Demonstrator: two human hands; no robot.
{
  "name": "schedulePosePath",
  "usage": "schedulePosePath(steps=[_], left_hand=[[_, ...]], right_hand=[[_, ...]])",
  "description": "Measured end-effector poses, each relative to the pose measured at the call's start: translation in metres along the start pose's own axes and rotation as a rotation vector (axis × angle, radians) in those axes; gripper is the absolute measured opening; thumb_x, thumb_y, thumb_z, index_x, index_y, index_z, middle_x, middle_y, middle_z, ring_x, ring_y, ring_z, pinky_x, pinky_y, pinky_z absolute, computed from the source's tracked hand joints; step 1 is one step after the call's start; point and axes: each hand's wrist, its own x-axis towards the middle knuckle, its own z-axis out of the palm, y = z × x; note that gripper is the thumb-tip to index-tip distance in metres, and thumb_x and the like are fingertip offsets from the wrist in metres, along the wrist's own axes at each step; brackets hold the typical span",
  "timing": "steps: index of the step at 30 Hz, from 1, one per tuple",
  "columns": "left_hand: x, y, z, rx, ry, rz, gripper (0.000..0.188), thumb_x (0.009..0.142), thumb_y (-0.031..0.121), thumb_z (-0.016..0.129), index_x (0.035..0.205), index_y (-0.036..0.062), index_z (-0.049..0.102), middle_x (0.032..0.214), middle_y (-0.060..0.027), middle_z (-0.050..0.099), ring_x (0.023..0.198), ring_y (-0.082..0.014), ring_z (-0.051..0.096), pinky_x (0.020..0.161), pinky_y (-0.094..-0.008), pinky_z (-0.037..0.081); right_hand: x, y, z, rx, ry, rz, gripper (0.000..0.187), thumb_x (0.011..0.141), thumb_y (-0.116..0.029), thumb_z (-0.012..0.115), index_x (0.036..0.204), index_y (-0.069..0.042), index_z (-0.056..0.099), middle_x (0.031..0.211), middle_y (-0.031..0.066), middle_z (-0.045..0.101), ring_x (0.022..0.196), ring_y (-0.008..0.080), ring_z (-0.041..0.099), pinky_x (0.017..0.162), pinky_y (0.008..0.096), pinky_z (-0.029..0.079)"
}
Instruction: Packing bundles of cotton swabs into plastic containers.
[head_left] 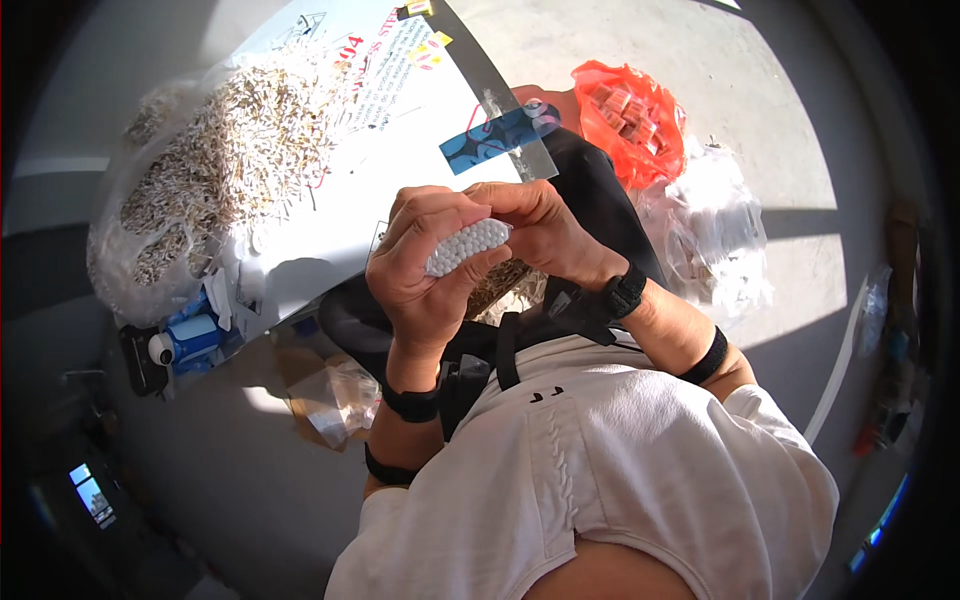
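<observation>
In front of my body, my left hand is wrapped round a tight bundle of cotton swabs, with their round white tips facing up toward me. My right hand is closed at the bundle's right side, its fingertips pinched against the top edge and touching the left hand. Whether the right fingers also hold a wrapper is hidden. On the tabletop to the left lies a big loose heap of swabs, partly spilling from a clear plastic bag. More sticks show below my hands, between my legs.
A white printed sheet covers the table, with a blue translucent strip across its right edge. On the right stand a red plastic bag of small packs and clear bags. A blue-and-white bottle lies at the table's near left; a cardboard box sits below.
</observation>
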Motion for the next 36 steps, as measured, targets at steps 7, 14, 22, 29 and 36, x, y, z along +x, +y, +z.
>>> schedulePosePath(steps=[7,14,22,29,36], left_hand=[[-0.008,0.035,0.005,0.008,0.006,0.062,0.031,0.073,0.018,0.083,0.095,0.0004,0.069,0.091,-0.006,0.067,0.089,-0.0228,0.062,0.078,-0.0329,0.051],[-0.036,0.053,-0.015,0.102,-0.018,0.221,0.033,0.074,0.02,0.083,0.097,-0.0003,0.069,0.096,-0.0074,0.068,0.092,-0.0238,0.062,0.081,-0.0335,0.051],[-0.051,0.082,-0.022,0.032,0.037,0.163,0.031,0.074,0.018,0.082,0.096,0.0003,0.069,0.093,-0.0076,0.069,0.091,-0.0242,0.063,0.08,-0.0339,0.051],[-0.056,0.072,-0.021,0.195,0.006,0.264,0.032,0.073,0.02,0.083,0.095,0.0005,0.069,0.095,-0.0082,0.067,0.088,-0.0251,0.062,0.078,-0.0343,0.051],[-0.047,0.08,-0.004,0.204,0.046,0.133,0.031,0.072,0.02,0.083,0.094,0.0022,0.068,0.088,-0.0063,0.066,0.086,-0.0245,0.061,0.076,-0.0344,0.051]], right_hand=[[-0.016,-0.012,0.009,-0.047,-0.004,-0.056,0.028,0.083,0.001,0.072,0.11,-0.001,0.069,0.103,0.003,0.068,0.098,0.0087,0.06,0.089,0.0267,0.049],[-0.035,-0.031,0.033,-0.094,-0.059,-0.067,0.031,0.08,-0.011,0.078,0.108,0.0,0.07,0.11,0.0093,0.068,0.103,0.0165,0.063,0.093,0.03,0.05],[-0.044,-0.033,0.043,-0.045,-0.115,-0.061,0.029,0.082,-0.016,0.077,0.107,-0.001,0.071,0.114,0.0134,0.067,0.108,0.0205,0.063,0.095,0.0323,0.05],[-0.048,-0.024,0.035,-0.083,-0.116,-0.079,0.029,0.082,-0.013,0.076,0.109,-0.002,0.071,0.116,0.0127,0.066,0.108,0.0191,0.063,0.095,0.0317,0.05],[-0.046,-0.023,0.03,-0.064,-0.114,-0.04,0.03,0.081,-0.005,0.076,0.11,-0.001,0.07,0.111,0.0079,0.069,0.102,0.0159,0.064,0.092,0.0298,0.052]])
